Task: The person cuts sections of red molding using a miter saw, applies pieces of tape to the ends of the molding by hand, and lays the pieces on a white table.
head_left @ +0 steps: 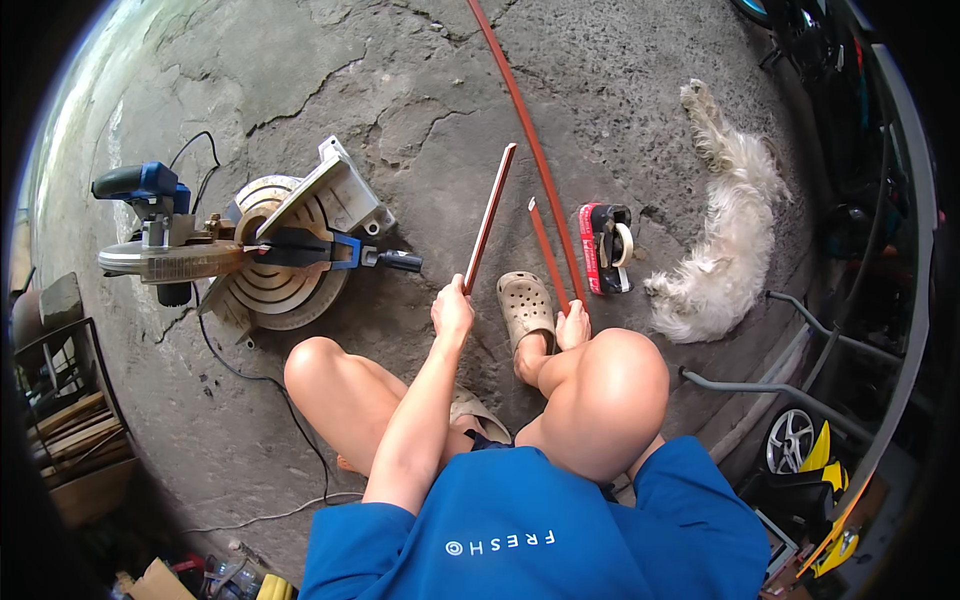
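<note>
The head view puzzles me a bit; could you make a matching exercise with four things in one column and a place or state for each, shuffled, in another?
Column one:
1. Left hand
2. Right hand
3. Miter saw
4. Shaggy white animal

Column two:
A. On the ground, to the left of both hands
B. At the near ends of two red-brown strips
C. Lying to the right of the red-and-black box
D. Gripping one pale-faced strip

Pairs: 1-D, 2-B, 3-A, 4-C
</note>
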Demonstrator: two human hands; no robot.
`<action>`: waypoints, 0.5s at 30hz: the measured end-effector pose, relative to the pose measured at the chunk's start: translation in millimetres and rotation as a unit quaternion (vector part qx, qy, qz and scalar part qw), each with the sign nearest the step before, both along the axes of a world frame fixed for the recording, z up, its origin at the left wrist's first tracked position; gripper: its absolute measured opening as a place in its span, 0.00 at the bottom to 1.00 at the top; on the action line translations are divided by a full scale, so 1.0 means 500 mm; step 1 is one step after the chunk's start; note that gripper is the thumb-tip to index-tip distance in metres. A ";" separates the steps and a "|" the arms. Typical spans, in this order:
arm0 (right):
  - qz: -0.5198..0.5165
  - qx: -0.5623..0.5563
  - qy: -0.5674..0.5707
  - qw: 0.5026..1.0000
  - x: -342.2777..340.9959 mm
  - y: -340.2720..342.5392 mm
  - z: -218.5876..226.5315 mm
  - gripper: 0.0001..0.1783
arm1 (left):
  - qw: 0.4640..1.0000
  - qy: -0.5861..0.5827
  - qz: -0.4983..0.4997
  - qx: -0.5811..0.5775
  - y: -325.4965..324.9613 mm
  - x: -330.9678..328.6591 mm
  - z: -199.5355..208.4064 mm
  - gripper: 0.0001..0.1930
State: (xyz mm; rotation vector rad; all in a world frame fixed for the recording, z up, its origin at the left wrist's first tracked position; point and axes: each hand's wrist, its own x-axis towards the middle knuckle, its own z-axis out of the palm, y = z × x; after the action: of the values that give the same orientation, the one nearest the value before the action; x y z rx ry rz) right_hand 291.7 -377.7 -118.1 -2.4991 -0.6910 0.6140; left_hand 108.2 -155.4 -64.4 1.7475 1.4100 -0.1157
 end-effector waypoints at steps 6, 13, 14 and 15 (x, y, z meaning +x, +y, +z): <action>-0.039 0.001 0.017 0.999 -0.001 0.046 0.029 0.22 | 0.979 -0.197 0.037 -0.029 0.037 0.016 0.074 0.10; 0.036 0.038 -0.020 0.998 0.029 0.071 -0.025 0.22 | 0.940 -0.335 0.027 -0.053 0.072 0.026 0.157 0.07; 0.038 0.023 -0.020 0.999 0.030 0.067 -0.040 0.22 | 0.934 -0.353 0.031 -0.049 0.071 0.026 0.160 0.07; 0.043 0.006 -0.019 0.999 0.027 0.065 -0.045 0.22 | 0.927 -0.370 0.037 -0.045 0.067 0.024 0.164 0.07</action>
State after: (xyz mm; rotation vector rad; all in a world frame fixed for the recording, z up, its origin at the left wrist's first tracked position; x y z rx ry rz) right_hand 305.1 -345.0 -140.8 -2.4868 -0.8173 0.5912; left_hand 120.2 -122.1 17.7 1.4275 0.8854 0.4715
